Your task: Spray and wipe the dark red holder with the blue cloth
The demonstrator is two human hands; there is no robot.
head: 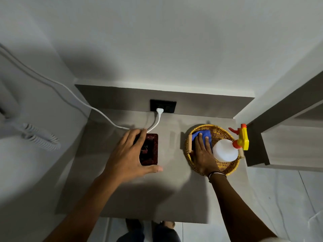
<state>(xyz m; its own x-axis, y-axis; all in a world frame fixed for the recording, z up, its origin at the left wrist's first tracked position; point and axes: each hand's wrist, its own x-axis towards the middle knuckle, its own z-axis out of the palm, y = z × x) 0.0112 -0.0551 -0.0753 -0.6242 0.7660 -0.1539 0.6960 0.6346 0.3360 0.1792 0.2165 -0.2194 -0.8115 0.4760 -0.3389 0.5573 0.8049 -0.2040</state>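
Note:
The dark red holder [150, 149], a small rectangular tray, lies on the grey tabletop [171, 189]. My left hand [131, 154] is spread over its left side, fingers reaching past its far edge and thumb at its near right corner. The blue cloth [201, 134] lies in a round wicker basket [225, 167] to the right. My right hand [203, 154] rests flat on the cloth, covering most of it. A white spray bottle [225, 150] with a yellow and orange nozzle lies on its side in the basket beside my right hand.
A white cable [158, 119] runs from a black wall socket [163, 106] to just behind the holder. A second white cable crosses from the left wall. A coiled white cord [40, 137] hangs at the left. A wooden shelf unit [286, 145] stands to the right of the basket.

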